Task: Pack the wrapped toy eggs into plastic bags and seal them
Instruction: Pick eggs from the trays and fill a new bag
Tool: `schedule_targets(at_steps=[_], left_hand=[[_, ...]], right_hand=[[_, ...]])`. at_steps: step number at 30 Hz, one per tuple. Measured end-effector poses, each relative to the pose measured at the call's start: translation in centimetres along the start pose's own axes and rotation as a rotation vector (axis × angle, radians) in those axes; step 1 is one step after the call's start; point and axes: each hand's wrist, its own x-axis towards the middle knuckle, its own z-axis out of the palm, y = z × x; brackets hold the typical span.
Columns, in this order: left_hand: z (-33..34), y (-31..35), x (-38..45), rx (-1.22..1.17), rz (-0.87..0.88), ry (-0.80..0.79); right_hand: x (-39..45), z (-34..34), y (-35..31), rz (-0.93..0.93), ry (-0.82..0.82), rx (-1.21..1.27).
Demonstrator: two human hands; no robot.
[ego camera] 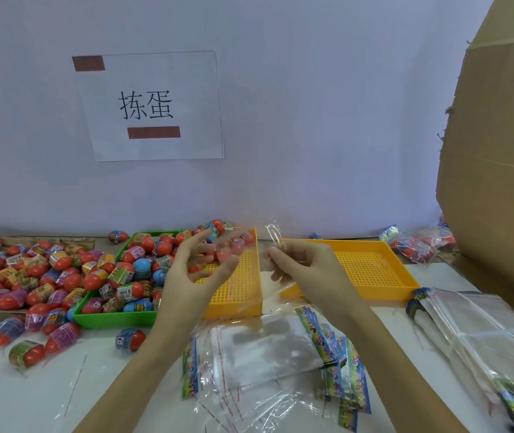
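Two bare hands are raised above the white table (15, 398), well apart, with a clear plastic bag (260, 270) stretched between them. The right hand (304, 270) is pinched on the bag's upper edge, probably to keep the mouth up and open. The left hand (199, 270) is held with fingers spread and loosely curved against the film; whether it actually grips the bag cannot be told, as the film is nearly invisible there.

Wrapped toy eggs in red and blue (30, 270) are heaped on the left, many of them in a green plastic tray (108, 318). Two yellow perforated trays (371, 270) are set behind the hands, seemingly for filled bags. Flat empty bags with printed headers (268, 348) are stacked close below, within easy reach.

Whether the held bag contains any eggs cannot be made out. A brown cardboard box (499, 151) is cut off at the right edge.
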Motion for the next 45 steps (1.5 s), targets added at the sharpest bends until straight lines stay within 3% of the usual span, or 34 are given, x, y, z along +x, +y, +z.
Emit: schedule_targets(at_steps=[2,4,7,9,12,14,17,22,25,28,30,32,36,39,41,45], left_hand=[[0.0,0.2,-0.1,-0.074,-0.064,-0.149],[0.2,0.3,-0.6,-0.122,-0.046,-0.191],[0.8,0.0,-1.1,-0.045,0.112,-0.031],[1.0,-0.2,-1.4,0.047,0.211,0.106],[1.2,0.0,-1.5,0.141,0.314,0.195],[1.3,0.2,-1.6,0.165,0.388,0.097],[1.4,0.1,-1.6,0.208,0.423,-0.084],[1.1,0.3,-1.3,0.082,0.382,-0.224],[1.3,0.4,-1.1,0.053,0.361,-0.126],[1.1,0.6,-0.8,0.058,0.111,-0.006],[0.9,0.8,-0.6,-0.107,-0.116,-0.097],[0.9,0.7,-0.6,-0.28,-0.205,-0.218],[1.0,0.8,-0.9,-0.277,-0.165,-0.247],[0.9,0.4,-0.8,-0.241,-0.17,-0.195],[0.8,0.4,-0.7,-0.33,-0.163,-0.195],[0.5,1.1,-0.7,-0.563,-0.207,-0.252]], right_hand=[[-0.1,-0.4,0.1,0.057,-0.042,0.045],[-0.1,-0.2,0.2,0.094,-0.019,0.041],[-0.2,1.3,0.2,0.07,0.2,-0.2],[-0.5,2.1,0.2,-0.104,0.309,-0.467],[-0.8,2.8,0.0,-0.196,0.102,-0.454],[-1.0,3.2,-0.1,-0.128,-0.09,-0.305],[-1.1,3.6,-0.2,-0.078,-0.096,-0.207],[-0.5,2.1,-0.3,-0.046,0.005,-0.16],[-0.4,1.2,-0.5,0.015,-0.05,-0.052],[-0.5,0.2,-1.2,0.103,-0.154,0.125],[-0.6,-0.1,-1.4,0.129,-0.187,0.188],[-0.6,-0.1,-1.3,0.155,-0.21,0.193],[-0.5,-0.1,-1.1,0.204,-0.232,0.14],[-0.5,0.0,-1.2,0.223,-0.264,0.244],[-0.5,-0.2,-1.4,0.25,-0.288,0.292],[-0.4,-0.3,-1.2,0.267,-0.192,0.155]])
